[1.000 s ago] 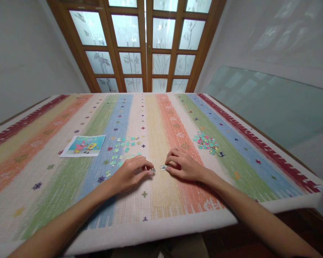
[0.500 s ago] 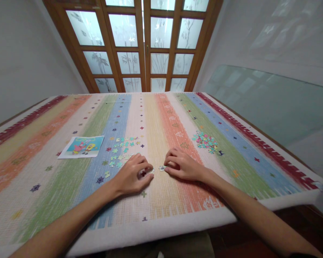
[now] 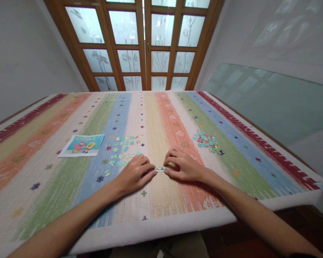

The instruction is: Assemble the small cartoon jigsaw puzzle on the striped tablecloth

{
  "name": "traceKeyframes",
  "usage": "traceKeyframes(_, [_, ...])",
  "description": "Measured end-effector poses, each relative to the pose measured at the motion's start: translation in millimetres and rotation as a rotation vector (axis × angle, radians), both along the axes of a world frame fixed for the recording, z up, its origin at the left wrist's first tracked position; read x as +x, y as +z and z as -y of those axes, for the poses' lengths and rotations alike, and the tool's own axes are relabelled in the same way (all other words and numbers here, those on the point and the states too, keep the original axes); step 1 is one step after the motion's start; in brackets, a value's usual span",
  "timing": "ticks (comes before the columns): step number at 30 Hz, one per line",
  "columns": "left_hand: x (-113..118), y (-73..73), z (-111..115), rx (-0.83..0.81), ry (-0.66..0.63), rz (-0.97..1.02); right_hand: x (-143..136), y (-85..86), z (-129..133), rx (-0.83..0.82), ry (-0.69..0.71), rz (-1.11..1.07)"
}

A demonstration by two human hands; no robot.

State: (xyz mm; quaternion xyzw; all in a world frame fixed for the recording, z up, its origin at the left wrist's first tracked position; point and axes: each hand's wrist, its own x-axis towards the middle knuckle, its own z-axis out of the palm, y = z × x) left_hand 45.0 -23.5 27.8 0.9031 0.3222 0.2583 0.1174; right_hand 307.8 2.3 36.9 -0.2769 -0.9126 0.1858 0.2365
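With the fingers of our left hand (image 3: 137,173) and right hand (image 3: 181,165) near each other, we pinch small jigsaw pieces (image 3: 160,168) at the fingertips. Beyond our left fingers lie loose puzzle pieces (image 3: 126,148), with a cartoon picture sheet (image 3: 84,146) farther left. Beyond our right fingers, a mixed puzzle pile (image 3: 206,141) sits on the striped tablecloth (image 3: 161,200).
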Motion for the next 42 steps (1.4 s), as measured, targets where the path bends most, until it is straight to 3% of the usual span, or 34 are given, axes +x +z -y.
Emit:
traceKeyframes(20, [7.0, -0.4, 0.3, -0.008, 0.041, 0.032, -0.1, -0.1, 0.8, 0.020, 0.007, -0.008])
traceKeyframes(42, [9.3, -2.6, 4.1, 0.142, 0.033, 0.000, -0.1, -1.1, 0.1, 0.044, -0.001, 0.002])
